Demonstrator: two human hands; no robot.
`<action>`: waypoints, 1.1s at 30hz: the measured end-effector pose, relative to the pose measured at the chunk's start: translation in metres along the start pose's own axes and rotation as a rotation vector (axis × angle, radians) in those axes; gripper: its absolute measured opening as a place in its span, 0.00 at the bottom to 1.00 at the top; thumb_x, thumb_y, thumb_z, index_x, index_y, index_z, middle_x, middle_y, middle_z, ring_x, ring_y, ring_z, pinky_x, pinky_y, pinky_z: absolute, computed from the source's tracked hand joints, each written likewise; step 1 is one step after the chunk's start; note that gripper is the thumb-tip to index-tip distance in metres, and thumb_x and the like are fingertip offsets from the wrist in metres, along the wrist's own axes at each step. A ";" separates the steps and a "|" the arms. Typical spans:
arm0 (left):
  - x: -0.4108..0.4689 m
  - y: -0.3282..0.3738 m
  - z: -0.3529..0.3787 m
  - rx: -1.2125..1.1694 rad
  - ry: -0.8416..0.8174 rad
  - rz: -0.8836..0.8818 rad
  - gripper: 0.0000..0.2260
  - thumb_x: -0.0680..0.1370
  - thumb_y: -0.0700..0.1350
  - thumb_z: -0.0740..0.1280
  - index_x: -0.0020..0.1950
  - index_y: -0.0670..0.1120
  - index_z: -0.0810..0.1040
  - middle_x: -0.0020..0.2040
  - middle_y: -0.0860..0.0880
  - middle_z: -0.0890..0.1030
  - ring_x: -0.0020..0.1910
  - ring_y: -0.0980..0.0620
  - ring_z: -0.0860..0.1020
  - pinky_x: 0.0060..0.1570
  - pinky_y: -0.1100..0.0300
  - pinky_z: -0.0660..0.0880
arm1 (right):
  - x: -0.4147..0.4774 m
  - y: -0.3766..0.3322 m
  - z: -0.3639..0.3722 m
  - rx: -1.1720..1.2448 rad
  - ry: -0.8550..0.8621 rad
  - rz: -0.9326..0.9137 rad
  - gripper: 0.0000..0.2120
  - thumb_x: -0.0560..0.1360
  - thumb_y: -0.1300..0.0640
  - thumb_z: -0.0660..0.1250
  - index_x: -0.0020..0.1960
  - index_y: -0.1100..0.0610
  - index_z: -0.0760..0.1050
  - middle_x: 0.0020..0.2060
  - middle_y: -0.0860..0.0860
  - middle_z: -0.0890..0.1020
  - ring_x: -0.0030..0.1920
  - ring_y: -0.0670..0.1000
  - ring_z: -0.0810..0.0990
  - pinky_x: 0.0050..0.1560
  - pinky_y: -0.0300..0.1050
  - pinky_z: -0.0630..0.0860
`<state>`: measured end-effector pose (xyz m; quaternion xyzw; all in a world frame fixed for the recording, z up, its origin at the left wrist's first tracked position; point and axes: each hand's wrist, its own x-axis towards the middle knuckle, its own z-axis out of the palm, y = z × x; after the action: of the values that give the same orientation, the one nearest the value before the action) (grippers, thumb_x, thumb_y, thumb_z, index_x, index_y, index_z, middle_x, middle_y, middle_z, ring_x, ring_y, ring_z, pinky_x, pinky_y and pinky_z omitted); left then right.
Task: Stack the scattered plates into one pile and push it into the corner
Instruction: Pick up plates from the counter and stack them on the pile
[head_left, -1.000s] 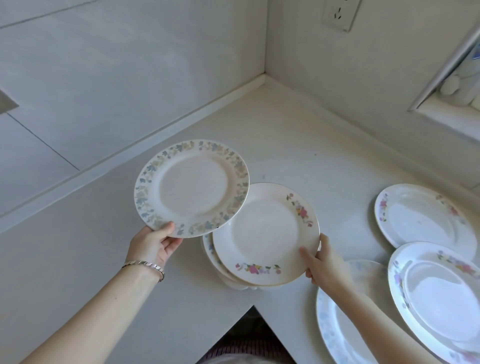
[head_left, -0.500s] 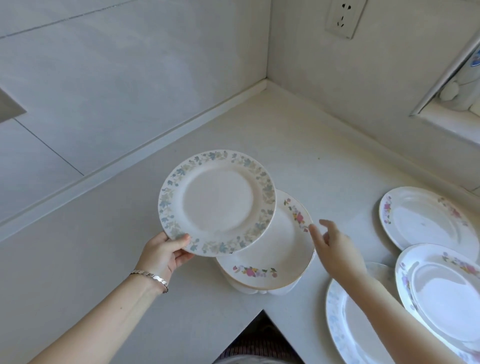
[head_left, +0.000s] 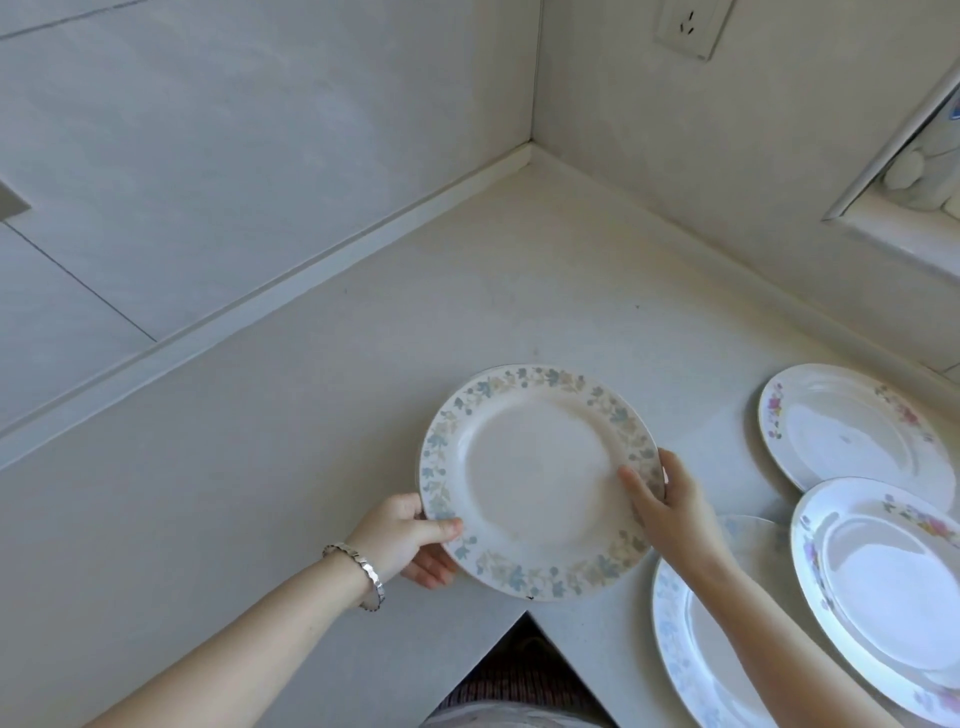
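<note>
A left hand (head_left: 410, 540), bracelet (head_left: 363, 571) at the wrist, pinches the left rim of a blue-leaf plate (head_left: 540, 483), thumb on top and fingers beneath. The right hand (head_left: 670, 499) clasps the opposite rim. The plate sits level at the countertop's (head_left: 311, 441) notched front edge. Bare counter runs back to the wall corner (head_left: 531, 150). At right, two pink-flowered plates (head_left: 852, 426) and a pale blue-rimmed plate (head_left: 691, 649) overlap.

The left forearm (head_left: 249, 639) and the right forearm (head_left: 753, 613) were both bare as far as the frame's edge. A silver bracelet (head_left: 363, 571) of small, closely set faceted links circled the wrist just behind the left hand (head_left: 410, 540). At the bottom edge a dark fabric (head_left: 519, 680) with fine reddish stripes showed above a strip of pale grey cloth (head_left: 498, 721), probably the person's clothing.
</note>
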<state>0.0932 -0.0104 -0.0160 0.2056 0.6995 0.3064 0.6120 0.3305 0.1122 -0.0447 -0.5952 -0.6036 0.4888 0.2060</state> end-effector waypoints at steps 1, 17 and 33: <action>0.001 -0.002 0.000 0.051 -0.015 -0.025 0.03 0.75 0.40 0.67 0.42 0.42 0.76 0.25 0.48 0.82 0.22 0.53 0.79 0.23 0.63 0.76 | 0.000 0.003 0.001 -0.005 -0.005 0.018 0.14 0.75 0.50 0.64 0.59 0.53 0.72 0.37 0.47 0.82 0.36 0.48 0.81 0.40 0.49 0.79; 0.029 -0.006 -0.008 0.694 0.217 0.030 0.10 0.74 0.56 0.64 0.38 0.53 0.68 0.35 0.54 0.76 0.31 0.56 0.75 0.28 0.62 0.69 | 0.012 0.012 0.018 -0.426 0.075 -0.002 0.26 0.75 0.43 0.60 0.69 0.53 0.65 0.51 0.53 0.78 0.48 0.54 0.78 0.41 0.44 0.71; 0.066 0.004 0.027 -0.339 0.494 0.290 0.20 0.82 0.53 0.47 0.71 0.52 0.67 0.69 0.52 0.72 0.65 0.55 0.71 0.66 0.58 0.67 | 0.046 0.006 0.038 0.413 0.050 0.210 0.18 0.80 0.45 0.49 0.67 0.41 0.68 0.60 0.45 0.76 0.62 0.48 0.74 0.64 0.48 0.71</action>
<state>0.1087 0.0408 -0.0630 0.1179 0.7294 0.5428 0.3994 0.2928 0.1404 -0.0815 -0.6119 -0.4201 0.6059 0.2864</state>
